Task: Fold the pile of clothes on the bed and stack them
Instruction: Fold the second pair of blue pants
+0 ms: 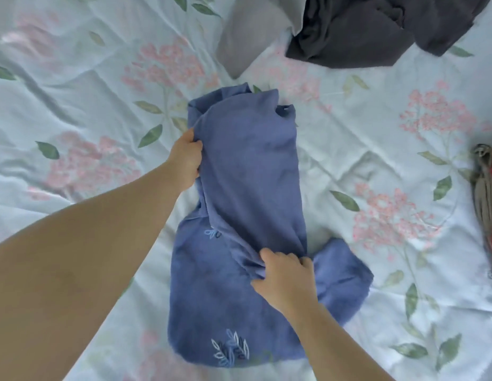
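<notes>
A blue garment (247, 171) with small embroidered leaf sprigs lies lengthwise in the middle of the bed, one long layer folded over its upper part. My left hand (185, 158) grips the left edge of that folded layer, fingers tucked under the cloth. My right hand (283, 273) pinches a bunch of the same layer near its lower end, where the cloth gathers into creases. The wider lower part of the garment spreads flat toward me.
The bed sheet (88, 92) is pale with pink flowers and green leaves. A dark grey garment (357, 31) and a light grey one (247, 34) lie crumpled at the far edge. Olive and red folded cloth (487, 204) sits at the right edge.
</notes>
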Motion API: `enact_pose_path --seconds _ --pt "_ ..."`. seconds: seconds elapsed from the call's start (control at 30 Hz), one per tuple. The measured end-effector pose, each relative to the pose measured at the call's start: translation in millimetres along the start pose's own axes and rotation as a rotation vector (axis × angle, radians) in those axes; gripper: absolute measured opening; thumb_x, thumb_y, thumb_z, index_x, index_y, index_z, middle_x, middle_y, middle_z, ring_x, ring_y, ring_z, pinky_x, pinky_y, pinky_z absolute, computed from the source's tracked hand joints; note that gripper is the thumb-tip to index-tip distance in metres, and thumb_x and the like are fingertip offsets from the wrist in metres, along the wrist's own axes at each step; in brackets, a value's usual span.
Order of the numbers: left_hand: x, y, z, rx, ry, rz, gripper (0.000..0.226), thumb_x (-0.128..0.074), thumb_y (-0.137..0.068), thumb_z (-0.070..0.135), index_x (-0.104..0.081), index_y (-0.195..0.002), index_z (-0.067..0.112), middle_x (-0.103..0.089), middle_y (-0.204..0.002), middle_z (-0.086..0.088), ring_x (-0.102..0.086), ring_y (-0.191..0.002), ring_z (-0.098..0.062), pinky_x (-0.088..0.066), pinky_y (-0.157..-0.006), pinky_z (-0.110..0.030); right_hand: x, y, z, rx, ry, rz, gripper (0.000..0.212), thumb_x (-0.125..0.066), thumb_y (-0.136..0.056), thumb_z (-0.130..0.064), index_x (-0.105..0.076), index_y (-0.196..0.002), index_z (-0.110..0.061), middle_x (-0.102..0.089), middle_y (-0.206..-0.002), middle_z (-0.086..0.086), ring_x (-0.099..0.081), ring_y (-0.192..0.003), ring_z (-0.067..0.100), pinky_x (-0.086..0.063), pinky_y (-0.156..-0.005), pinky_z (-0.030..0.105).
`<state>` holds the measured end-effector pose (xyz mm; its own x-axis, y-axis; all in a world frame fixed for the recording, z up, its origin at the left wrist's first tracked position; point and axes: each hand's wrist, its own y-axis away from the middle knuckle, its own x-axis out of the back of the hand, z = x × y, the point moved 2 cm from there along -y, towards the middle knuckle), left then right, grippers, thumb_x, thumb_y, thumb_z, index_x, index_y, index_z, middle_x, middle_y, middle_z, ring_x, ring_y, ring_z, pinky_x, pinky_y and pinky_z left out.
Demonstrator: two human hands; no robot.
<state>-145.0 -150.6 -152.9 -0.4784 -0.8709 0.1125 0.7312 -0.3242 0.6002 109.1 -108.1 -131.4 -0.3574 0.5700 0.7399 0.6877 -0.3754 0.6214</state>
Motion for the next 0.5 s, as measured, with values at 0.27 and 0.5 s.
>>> enact_pose_path --seconds 0.27,0.5 --pt "-6 71 -46 -0.157 -0.190 -0.226 0.091 -0.069 -0.079 0.008 -0.014 -0.145 0.039 -0.033 -0.145 0.012 -0.044 -0.127 -0.017 -0.049 -0.094 -0.040 13 30 15 -0.085 -0.048 -0.155 0.024 -0.044 -0.095 -0.031 -0.035 -0.073 -0.025 -0.052 -0.073 -0.004 -0.054 -0.082 0.023 -0.032 -0.059 0.028" --pt "18 124 -96 0.123 -0.094 -0.044 0.010 -0.055 -0.094 0.019 -0.045 -0.094 0.018 -0.051 -0.081 -0.004 -0.051 -0.066 -0.015 -0.045 -0.055 -0.023 -22 66 -36 0.028 -1.109 -0.409 0.023 -0.056 -0.092 -0.021 -0.055 -0.107 -0.038 -0.059 -0.090 -0.019 -0.056 -0.094 -0.001 -0.047 -0.073 0.014"
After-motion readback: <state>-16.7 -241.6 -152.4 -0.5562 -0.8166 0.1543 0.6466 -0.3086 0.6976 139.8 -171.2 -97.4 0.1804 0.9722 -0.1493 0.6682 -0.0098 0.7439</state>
